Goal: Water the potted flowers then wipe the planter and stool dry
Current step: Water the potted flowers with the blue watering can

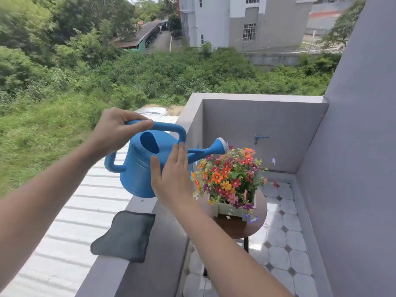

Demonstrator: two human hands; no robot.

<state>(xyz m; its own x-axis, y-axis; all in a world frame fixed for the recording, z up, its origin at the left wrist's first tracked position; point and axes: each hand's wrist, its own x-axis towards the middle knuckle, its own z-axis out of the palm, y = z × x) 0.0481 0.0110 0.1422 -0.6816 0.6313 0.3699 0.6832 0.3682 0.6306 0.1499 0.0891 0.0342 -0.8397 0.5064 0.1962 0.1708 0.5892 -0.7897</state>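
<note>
A blue watering can (139, 166) hangs above the balcony ledge, its sprinkler spout (219, 146) pointing right over the flowers. My left hand (116, 131) grips its top handle. With flat fingers, my right hand (173, 176) presses against the can's right side. Colourful flowers (230, 176) fill a pale green planter (230, 209) that stands on a round dark wooden stool (240, 227). A dark grey cloth (126, 236) lies on the ledge below the can.
The grey ledge (137, 273) runs along the left of the tiled balcony floor (282, 243). Grey walls close off the back and right, and a blue tap (258, 138) sticks out of the back wall. Beyond the ledge lie a corrugated roof and greenery.
</note>
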